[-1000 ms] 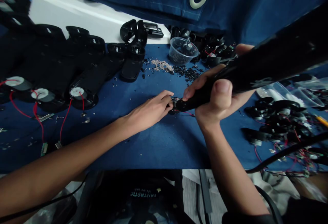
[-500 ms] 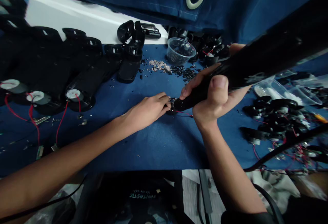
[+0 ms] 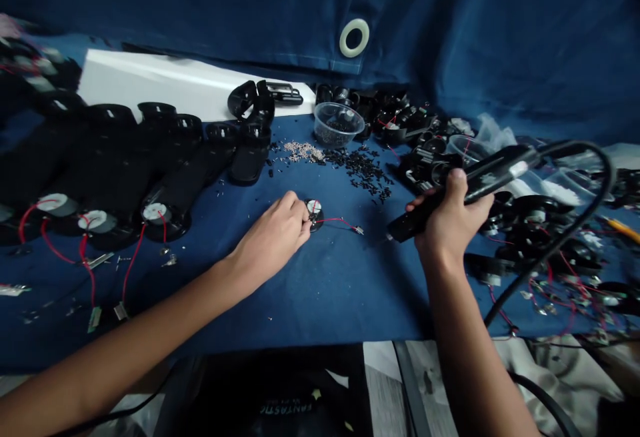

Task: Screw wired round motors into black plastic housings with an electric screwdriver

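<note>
The left hand (image 3: 270,240) has its grip closed at the fingertips on a small round black disc (image 3: 314,214) with a white face, which sits on the blue cloth of the table (image 3: 320,297), and the fingers cover part of its edge. A red wire (image 3: 337,220) runs from the disc to a small metal connector (image 3: 358,230) lying on the cloth. The right hand (image 3: 447,220) is clenched around the barrel of a black pen-shaped power tool (image 3: 480,187), held above the table with its tip pointing down and left, near the disc but apart from it. The tool's black cord (image 3: 607,177) loops up and over to the right, then falls across the heap of black ring parts and tangled wires (image 3: 533,224), blocking part of that heap from view. Beyond the hands lie a clear plastic cup (image 3: 336,124) holding small dark pieces, a pile of silver screws (image 3: 301,151) and a scatter of small black pieces (image 3: 363,174). To the left stands a row of black housings (image 3: 167,214) with white discs and red wires. More clear plastic cups (image 3: 560,187) sit to the right, and a yellow pencil (image 3: 623,229) lies at the table's right edge. A white board (image 3: 150,78) and a blue tarp with a pale grommet (image 3: 354,37) close off the far side.
</note>
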Demonstrator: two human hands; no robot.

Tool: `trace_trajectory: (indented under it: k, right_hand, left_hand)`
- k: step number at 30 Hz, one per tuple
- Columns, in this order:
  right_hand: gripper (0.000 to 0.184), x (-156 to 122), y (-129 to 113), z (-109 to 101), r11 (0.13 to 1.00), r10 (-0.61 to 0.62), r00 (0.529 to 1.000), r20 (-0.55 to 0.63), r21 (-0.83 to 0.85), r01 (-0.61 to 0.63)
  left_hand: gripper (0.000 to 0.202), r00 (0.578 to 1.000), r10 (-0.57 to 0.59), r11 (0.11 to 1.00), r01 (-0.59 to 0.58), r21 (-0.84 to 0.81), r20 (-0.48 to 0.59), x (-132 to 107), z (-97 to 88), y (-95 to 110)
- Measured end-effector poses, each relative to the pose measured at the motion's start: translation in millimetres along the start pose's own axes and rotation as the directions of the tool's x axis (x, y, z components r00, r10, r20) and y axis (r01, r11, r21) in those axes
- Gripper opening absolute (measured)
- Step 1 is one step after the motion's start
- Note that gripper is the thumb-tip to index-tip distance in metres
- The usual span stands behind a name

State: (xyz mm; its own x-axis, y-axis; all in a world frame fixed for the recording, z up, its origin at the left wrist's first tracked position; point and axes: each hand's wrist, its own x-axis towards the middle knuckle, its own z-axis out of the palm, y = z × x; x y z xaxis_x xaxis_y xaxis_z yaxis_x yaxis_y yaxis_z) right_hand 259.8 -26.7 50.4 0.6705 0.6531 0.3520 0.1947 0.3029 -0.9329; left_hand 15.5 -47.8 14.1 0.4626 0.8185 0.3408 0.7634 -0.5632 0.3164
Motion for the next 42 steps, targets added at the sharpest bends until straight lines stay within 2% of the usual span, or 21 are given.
trace_trajectory:
  k: [4, 8, 10, 13, 16, 18, 20, 24, 30, 34, 38, 42]
  right_hand:
    - [0.040, 5.9, 20.2, -18.1, 0.979, 0.166, 0.986, 0.002, -0.117, -0.164]
    - [0.046, 4.6, 29.0, -21.4, 0.923, 0.307, 0.951, 0.029, -0.255, -0.289]
    - [0.056, 2.7, 31.2, -22.6, 0.892, 0.348, 0.936, 0.058, -0.327, -0.311]
    - [0.074, -1.1, 32.9, -26.9, 0.843, 0.350, 0.932, 0.094, -0.465, -0.270]
    - [0.082, -5.2, 31.1, -32.0, 0.717, 0.305, 0.948, 0.090, -0.677, -0.166]
    - [0.085, -8.1, 27.4, -33.8, 0.637, 0.300, 0.950, 0.086, -0.759, -0.133]
    - [0.088, -11.0, 22.6, -34.2, 0.628, 0.335, 0.939, 0.085, -0.762, -0.155]
    - [0.091, -15.3, 14.6, -33.4, 0.669, 0.414, 0.904, 0.102, -0.708, -0.227]
    - [0.091, -22.6, 8.2, -35.7, 0.685, 0.437, 0.890, 0.131, -0.690, -0.235]
    - [0.087, -26.9, 6.0, -39.8, 0.615, 0.401, 0.898, 0.182, -0.780, -0.117]
    - [0.085, -25.5, 8.0, -43.3, 0.501, 0.370, 0.900, 0.232, -0.865, 0.017]
    - [0.082, -23.6, 7.9, -48.0, 0.437, 0.415, 0.875, 0.249, -0.898, 0.048]
  left_hand:
    - [0.008, 1.000, 0.004, 1.000, -0.004, 0.009, 0.029, 0.9, -1.1, 0.3]
    - [0.011, 0.996, -0.021, 1.000, 0.020, 0.004, 0.089, 1.6, -6.4, 1.3]
    - [0.011, 0.994, -0.033, 0.999, 0.034, -0.009, 0.106, 2.0, -7.5, 0.8]
    - [0.011, 0.994, -0.043, 0.999, 0.045, -0.023, 0.096, 2.6, -6.0, -1.0]
    - [0.009, 0.997, -0.045, 0.998, 0.048, -0.045, 0.062, 2.9, -2.3, -2.6]
    - [0.006, 0.998, -0.046, 0.997, 0.049, -0.064, 0.044, 2.7, -0.4, -2.6]
    - [0.004, 0.998, -0.053, 0.996, 0.056, -0.072, 0.035, 2.1, 0.3, -1.8]
    - [0.003, 0.997, -0.073, 0.996, 0.074, -0.056, 0.024, 1.3, -0.3, 1.1]
    - [0.004, 0.998, -0.070, 0.998, 0.070, -0.009, -0.009, 1.5, 1.8, 4.0]
    - [0.005, 0.998, -0.056, 0.998, 0.056, 0.012, -0.002, 1.7, 2.3, 3.8]
    - [0.006, 0.999, -0.054, 0.998, 0.054, 0.017, -0.001, 2.6, 2.2, 1.9]
    - [0.008, 0.998, -0.064, 0.997, 0.063, 0.041, 0.019, 6.0, 2.0, -2.6]
